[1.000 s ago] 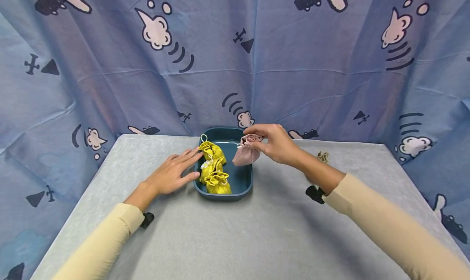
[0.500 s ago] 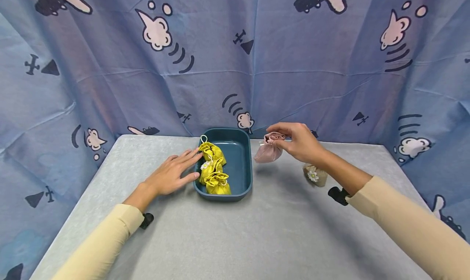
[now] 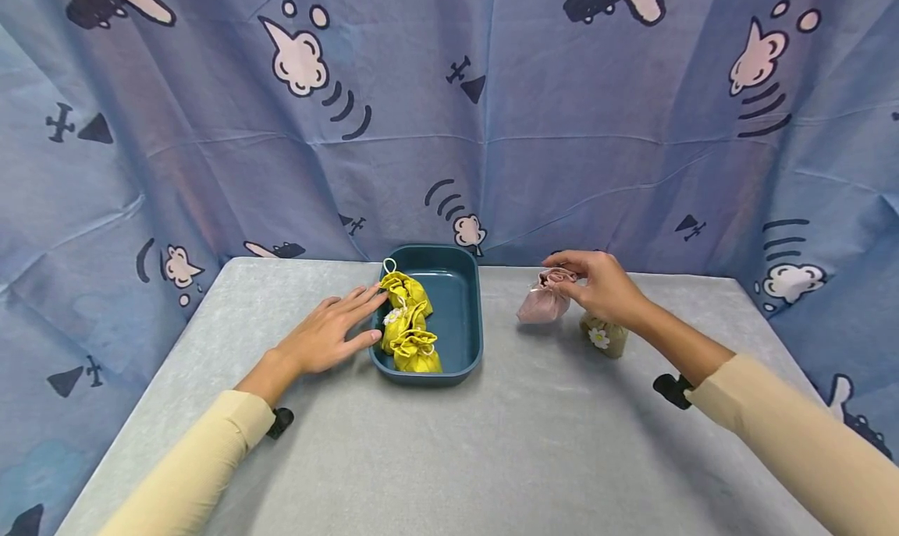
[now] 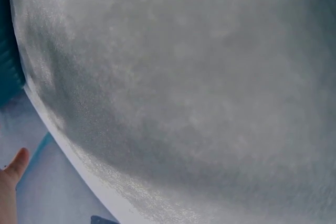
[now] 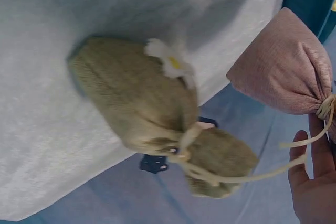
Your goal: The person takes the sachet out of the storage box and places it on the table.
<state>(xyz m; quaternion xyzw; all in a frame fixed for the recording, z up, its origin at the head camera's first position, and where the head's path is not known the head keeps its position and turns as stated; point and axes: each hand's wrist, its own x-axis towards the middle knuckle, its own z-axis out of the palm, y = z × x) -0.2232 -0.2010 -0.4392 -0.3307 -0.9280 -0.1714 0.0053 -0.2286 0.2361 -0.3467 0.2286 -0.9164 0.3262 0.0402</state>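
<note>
Pinched at its gathered neck, a pink drawstring pouch [image 3: 544,305] hangs from my right hand [image 3: 605,286]. In the right wrist view the pink pouch [image 5: 286,69] shows a pale cord tied round its neck. Just under that hand stands a tan drawstring pouch [image 3: 604,337] with a white flower; its top is hidden in the head view. My left hand [image 3: 330,331] lies with straight fingers at the left rim of a dark blue bin [image 3: 460,317]. Several yellow drawstring pouches [image 3: 414,353] sit along the bin's left side, close to those fingertips.
A grey cloth-covered table [image 3: 449,458] carries the bin and the tan pouch. Behind it hangs a blue patterned curtain [image 3: 393,115], which also runs down both sides. The table's back edge lies just beyond the bin.
My right hand has carried the pink pouch from over the bin to the right, then lower, beside the tan pouch. The left hand and the yellow pouches have stayed in place.
</note>
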